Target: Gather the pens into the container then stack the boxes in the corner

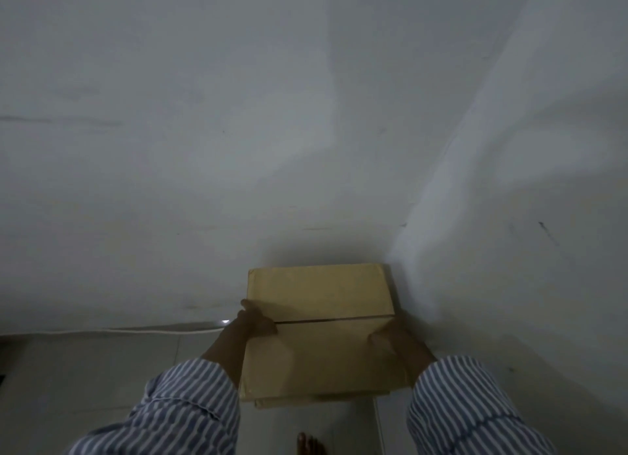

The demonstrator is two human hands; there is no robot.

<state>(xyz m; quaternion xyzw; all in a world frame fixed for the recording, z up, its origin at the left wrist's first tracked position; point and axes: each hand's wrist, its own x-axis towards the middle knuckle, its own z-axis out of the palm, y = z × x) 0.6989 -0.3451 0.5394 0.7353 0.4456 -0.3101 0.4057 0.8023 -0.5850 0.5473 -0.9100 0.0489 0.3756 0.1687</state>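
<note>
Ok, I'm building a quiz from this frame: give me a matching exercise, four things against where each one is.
Things: 1 left hand; 2 right hand; 3 bare foot; 4 white cable.
Places: A beside the wall; B gripping the right edge of the cardboard box; C at the view's bottom edge; D gripping the box's left edge.
Pairs: 1-D; 2-B; 3-C; 4-A.

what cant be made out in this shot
Lower box: head view, the top box covers all but thin edges; whether they touch is unclear.
Fingers of left hand and right hand: hidden behind the top box's sides.
Foot: cut off by the bottom edge.
Pens and container: outside the view.
Dim and blurred: any print on the top box is unreadable.
</note>
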